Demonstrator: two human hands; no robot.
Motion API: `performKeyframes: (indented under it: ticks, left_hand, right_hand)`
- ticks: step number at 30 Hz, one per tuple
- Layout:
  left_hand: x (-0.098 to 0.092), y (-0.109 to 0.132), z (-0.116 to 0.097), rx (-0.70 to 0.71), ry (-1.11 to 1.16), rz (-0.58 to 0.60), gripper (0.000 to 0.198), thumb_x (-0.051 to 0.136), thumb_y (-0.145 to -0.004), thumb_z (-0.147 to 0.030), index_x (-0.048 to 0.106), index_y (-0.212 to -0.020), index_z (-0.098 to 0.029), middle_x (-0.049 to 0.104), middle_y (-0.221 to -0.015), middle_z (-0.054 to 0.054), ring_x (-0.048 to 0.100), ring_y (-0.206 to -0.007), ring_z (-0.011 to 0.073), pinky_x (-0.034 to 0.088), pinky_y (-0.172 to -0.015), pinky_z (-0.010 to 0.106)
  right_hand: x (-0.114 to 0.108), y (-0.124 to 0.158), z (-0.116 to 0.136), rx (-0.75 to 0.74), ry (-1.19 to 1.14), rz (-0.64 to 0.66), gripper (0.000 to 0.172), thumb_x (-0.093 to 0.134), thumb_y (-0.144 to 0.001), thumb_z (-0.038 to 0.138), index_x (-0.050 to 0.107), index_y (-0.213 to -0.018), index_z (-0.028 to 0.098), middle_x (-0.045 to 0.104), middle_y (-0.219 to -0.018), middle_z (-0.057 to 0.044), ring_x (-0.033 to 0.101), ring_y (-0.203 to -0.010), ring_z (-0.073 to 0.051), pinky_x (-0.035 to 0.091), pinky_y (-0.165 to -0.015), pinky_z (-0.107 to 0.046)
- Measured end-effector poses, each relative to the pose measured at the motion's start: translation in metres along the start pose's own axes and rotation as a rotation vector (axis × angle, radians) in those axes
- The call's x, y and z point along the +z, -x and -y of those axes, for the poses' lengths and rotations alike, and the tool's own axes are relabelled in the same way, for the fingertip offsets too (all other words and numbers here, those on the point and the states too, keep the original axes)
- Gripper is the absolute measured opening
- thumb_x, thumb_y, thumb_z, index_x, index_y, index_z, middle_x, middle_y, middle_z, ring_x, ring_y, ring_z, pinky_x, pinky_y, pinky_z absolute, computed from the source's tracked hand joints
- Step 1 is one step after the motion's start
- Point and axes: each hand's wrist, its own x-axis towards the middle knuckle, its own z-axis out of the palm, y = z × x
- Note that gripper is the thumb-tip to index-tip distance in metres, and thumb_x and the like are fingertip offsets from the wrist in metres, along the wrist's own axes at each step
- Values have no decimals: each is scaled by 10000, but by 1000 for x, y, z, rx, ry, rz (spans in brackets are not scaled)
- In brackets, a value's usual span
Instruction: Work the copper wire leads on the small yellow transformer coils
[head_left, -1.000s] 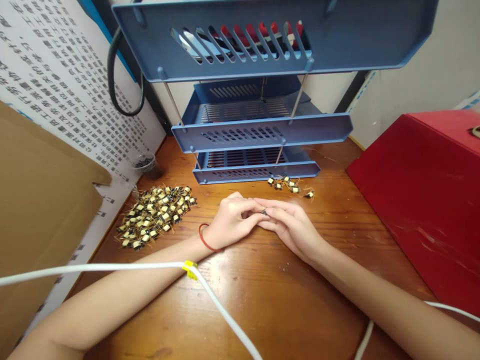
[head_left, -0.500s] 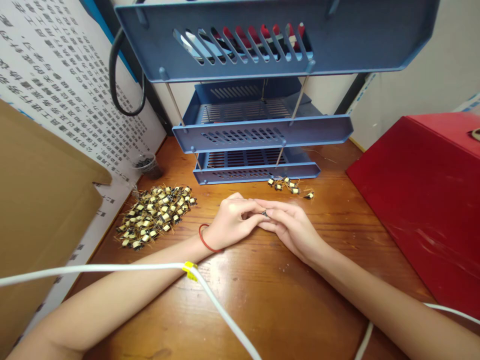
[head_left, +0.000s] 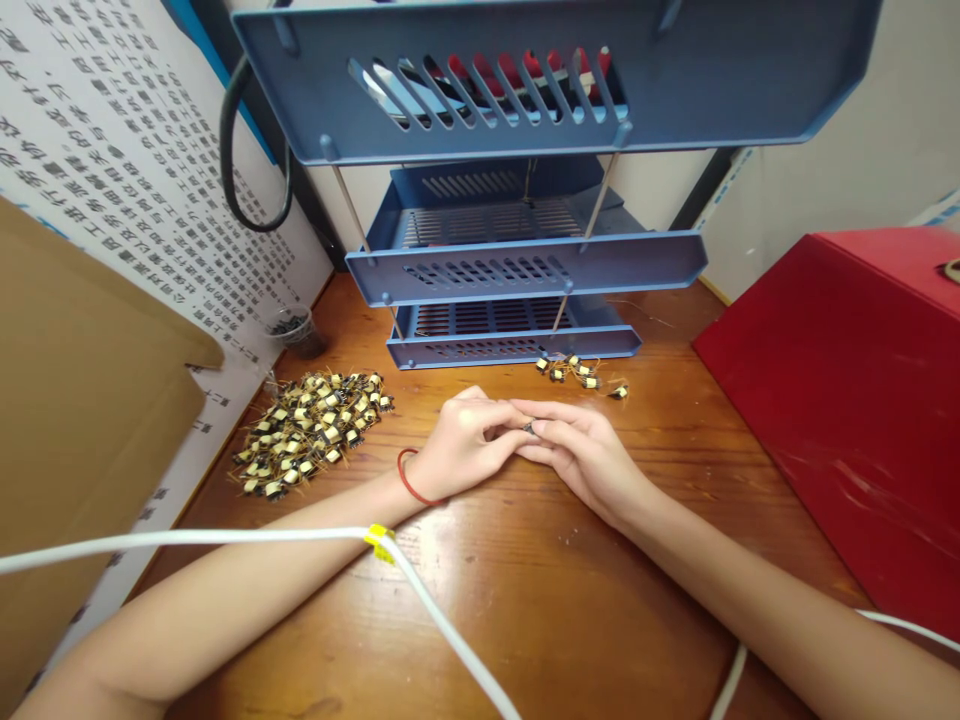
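Bare left hand (head_left: 476, 437) and right hand (head_left: 589, 452), a thin red band (head_left: 407, 484), perhaps elastic, around the left wrist (head_left: 429, 474).

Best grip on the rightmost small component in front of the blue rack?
Rightmost component: I'd pinch its pale-and-black body, not the thin wires sticking out. Come down from the near right; neighbouring components lie to its left and the blue rack stands behind.

Dark part (head_left: 529, 428) between both hands (head_left: 474, 438) (head_left: 591, 455)
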Motion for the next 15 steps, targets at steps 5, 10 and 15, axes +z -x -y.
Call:
performKeyframes:
  ticks: [5,10,15]
  left_hand:
    - [-1,0,-1,-41,-10,9,134,604,-770,-211,680,-667,-173,655,-566,-7,515,-507,91,412,-583,223]
    - [-1,-1,-2,-53,-13,4,117,615,-759,-202,682,-667,-172,651,-560,-8,513,-506,92,411,-575,221]
    - [0,0,-1,-40,-6,-13,100,635,-738,-174,674,-648,-157,644,-543,-9,502,-496,90,406,-565,219]
  right_hand:
    - [2,1,0,-13,10,-8,201,683,-663,250,717,-859,223,713,-971,-60,648,-916,-208,463,-878,-412]
    - [2,1,1,-10,10,20,222,681,-670,258,711,-887,221,709,-983,-63,639,-940,-212,455,-891,-409]
    - [3,2,1,2,21,-5,216,688,-669,266,712,-879,220,709,-975,-60,636,-942,-205,452,-888,-397]
